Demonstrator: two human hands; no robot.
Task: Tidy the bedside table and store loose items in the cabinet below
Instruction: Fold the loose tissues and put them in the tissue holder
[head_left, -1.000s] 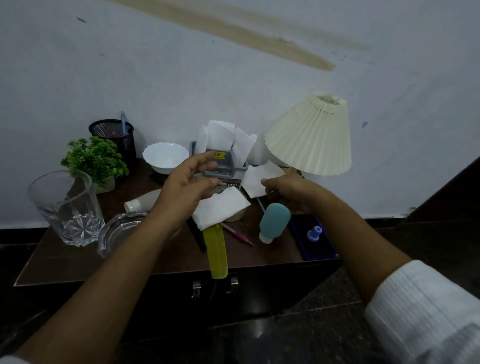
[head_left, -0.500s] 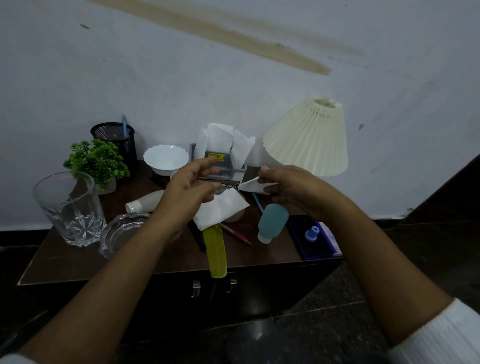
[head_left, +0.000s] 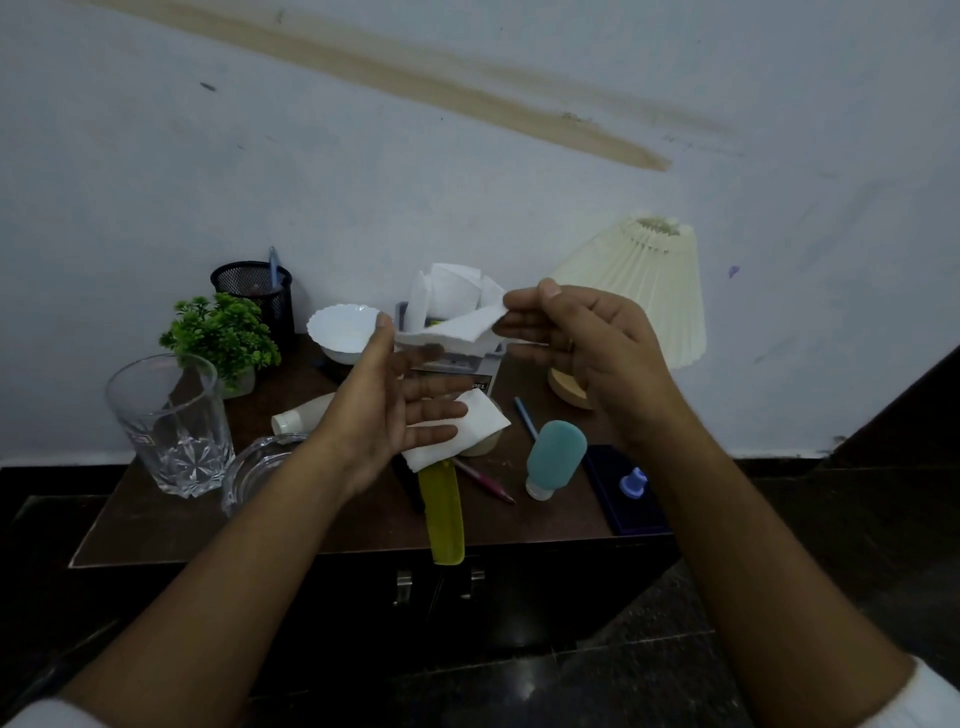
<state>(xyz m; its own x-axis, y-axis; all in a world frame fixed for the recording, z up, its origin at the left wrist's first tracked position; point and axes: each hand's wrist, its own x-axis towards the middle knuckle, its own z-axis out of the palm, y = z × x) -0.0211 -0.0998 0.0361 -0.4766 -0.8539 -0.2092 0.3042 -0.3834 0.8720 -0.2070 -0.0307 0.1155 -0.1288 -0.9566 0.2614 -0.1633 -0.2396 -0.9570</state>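
1. Holding a white tissue (head_left: 457, 327) in the air above the bedside table (head_left: 332, 525), the person has it between both hands.
2. Right hand (head_left: 587, 343) pinches the tissue's right corner between thumb and fingertips.
3. Left hand (head_left: 395, 410) is spread wide with straight fingers, its thumb at the tissue's left edge; whether it grips cannot be told.
4. Below the hands lie a second tissue (head_left: 478, 431), a yellow comb (head_left: 441, 514) overhanging the front edge, a teal bottle (head_left: 556, 457) on its side and a pink pen (head_left: 485, 483).
5. A glass tumbler (head_left: 169, 426) and a small green plant (head_left: 221, 338) stand at the left, and a pleated lamp (head_left: 639, 291) at the right.
6. Under the tabletop the cabinet (head_left: 519, 597) doors are closed.
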